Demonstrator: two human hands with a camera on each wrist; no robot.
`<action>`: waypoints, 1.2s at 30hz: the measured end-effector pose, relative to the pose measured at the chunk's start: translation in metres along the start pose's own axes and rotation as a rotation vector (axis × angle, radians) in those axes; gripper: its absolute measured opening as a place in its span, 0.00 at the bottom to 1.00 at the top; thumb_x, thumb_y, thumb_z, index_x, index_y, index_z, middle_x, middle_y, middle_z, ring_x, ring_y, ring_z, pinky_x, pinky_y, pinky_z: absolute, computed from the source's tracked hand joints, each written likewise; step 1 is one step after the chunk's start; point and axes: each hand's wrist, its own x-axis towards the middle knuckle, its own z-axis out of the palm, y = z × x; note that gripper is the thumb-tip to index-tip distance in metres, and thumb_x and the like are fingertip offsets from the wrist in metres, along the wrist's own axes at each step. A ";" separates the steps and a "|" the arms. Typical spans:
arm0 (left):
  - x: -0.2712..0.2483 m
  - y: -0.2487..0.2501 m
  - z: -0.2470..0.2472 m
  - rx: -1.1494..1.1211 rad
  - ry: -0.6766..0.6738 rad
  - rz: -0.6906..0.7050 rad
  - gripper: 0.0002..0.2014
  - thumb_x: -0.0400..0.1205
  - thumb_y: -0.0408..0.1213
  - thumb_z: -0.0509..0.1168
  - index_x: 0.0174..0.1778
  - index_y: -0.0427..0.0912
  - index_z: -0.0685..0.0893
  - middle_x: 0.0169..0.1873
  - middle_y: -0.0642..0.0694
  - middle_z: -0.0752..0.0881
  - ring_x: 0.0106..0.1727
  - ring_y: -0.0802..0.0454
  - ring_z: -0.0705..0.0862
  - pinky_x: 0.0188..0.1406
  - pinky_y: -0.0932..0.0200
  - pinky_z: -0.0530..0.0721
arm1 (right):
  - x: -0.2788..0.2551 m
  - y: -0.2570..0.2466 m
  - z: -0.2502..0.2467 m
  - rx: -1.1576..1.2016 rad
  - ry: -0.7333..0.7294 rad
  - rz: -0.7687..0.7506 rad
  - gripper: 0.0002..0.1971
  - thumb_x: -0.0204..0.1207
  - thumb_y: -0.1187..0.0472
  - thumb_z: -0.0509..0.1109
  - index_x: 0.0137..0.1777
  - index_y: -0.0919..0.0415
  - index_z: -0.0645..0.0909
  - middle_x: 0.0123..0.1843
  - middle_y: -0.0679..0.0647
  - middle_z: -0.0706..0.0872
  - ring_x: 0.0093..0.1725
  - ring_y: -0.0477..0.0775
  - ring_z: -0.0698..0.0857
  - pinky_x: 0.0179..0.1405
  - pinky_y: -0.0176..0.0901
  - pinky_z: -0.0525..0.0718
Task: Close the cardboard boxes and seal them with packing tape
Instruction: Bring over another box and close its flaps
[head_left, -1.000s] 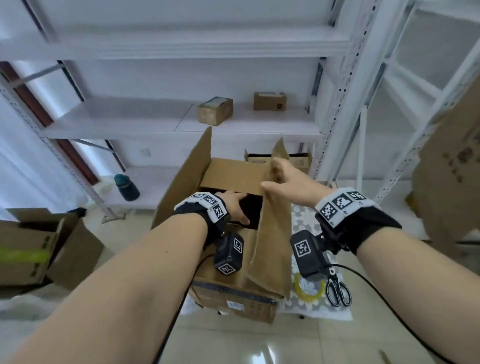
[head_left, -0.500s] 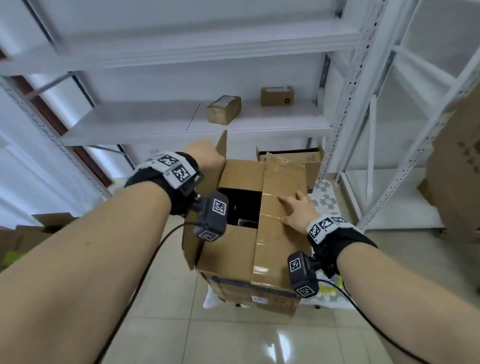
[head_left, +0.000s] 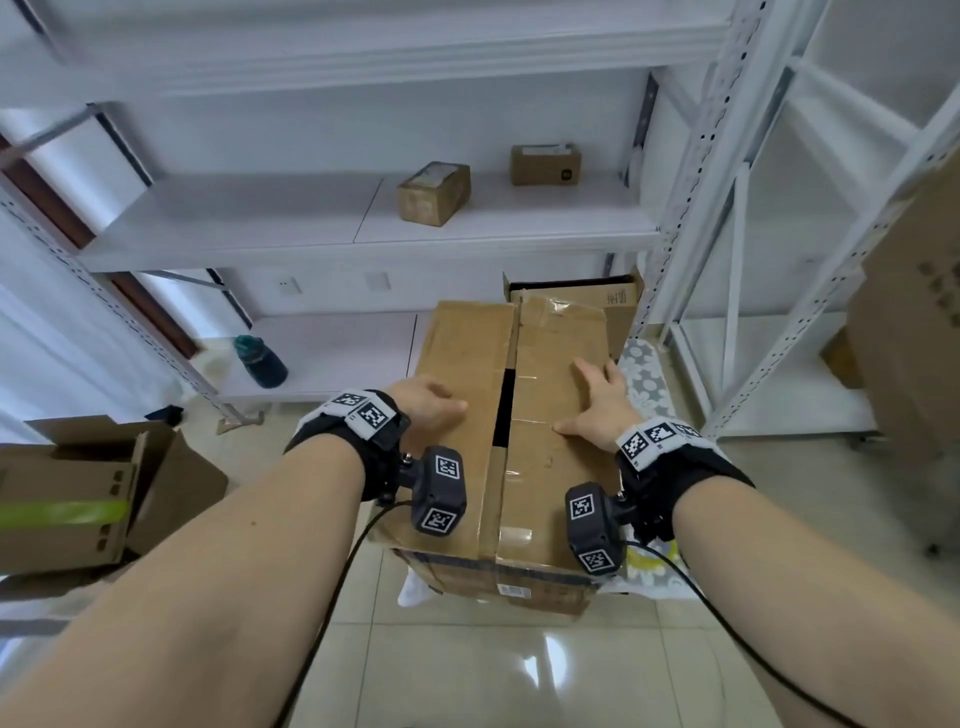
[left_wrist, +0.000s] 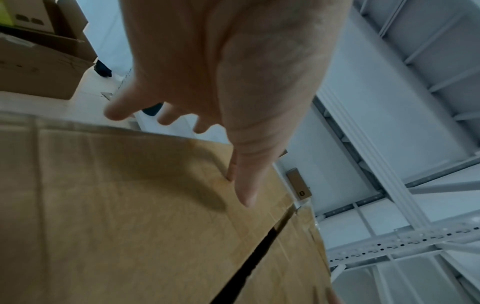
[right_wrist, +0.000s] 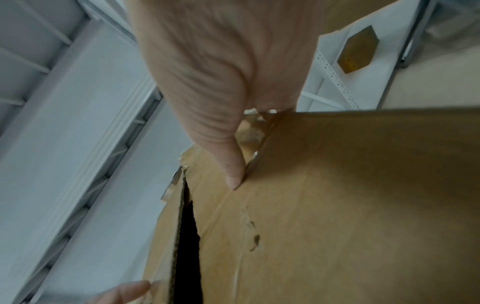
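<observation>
At the centre of the head view, the box (head_left: 511, 441) sits with both top flaps folded down, a narrow dark gap left along the seam. The left hand (head_left: 428, 400) lies flat on the left flap and the right hand (head_left: 597, 400) on the right flap, fingers spread, grasping nothing. Two small boxes (head_left: 434, 193) stand on the shelf (head_left: 260, 218) above.

Both arms reach forward, and the left hand (head_left: 427, 402) and right hand (head_left: 602, 404) lie flat, palms down, fingers straight and a little spread, with black camera bands on both wrists.
</observation>
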 end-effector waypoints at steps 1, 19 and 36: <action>0.005 -0.002 0.004 -0.028 0.033 0.005 0.27 0.80 0.55 0.66 0.72 0.47 0.75 0.72 0.46 0.76 0.70 0.46 0.76 0.68 0.54 0.73 | 0.001 0.002 0.001 0.054 0.025 0.047 0.53 0.66 0.61 0.81 0.84 0.49 0.49 0.85 0.60 0.44 0.83 0.61 0.52 0.80 0.51 0.56; 0.026 0.000 0.022 -0.589 0.091 -0.217 0.46 0.58 0.59 0.82 0.67 0.36 0.77 0.62 0.41 0.83 0.59 0.42 0.83 0.60 0.46 0.83 | 0.032 -0.004 -0.017 0.466 -0.033 0.104 0.46 0.55 0.56 0.87 0.74 0.61 0.70 0.66 0.55 0.82 0.64 0.57 0.81 0.69 0.57 0.78; 0.036 0.026 0.058 0.088 0.177 -0.102 0.56 0.66 0.73 0.67 0.82 0.64 0.40 0.82 0.38 0.34 0.82 0.32 0.47 0.78 0.31 0.59 | 0.038 0.007 -0.008 -0.099 -0.063 0.102 0.57 0.63 0.41 0.79 0.83 0.40 0.42 0.83 0.64 0.52 0.80 0.66 0.62 0.78 0.60 0.65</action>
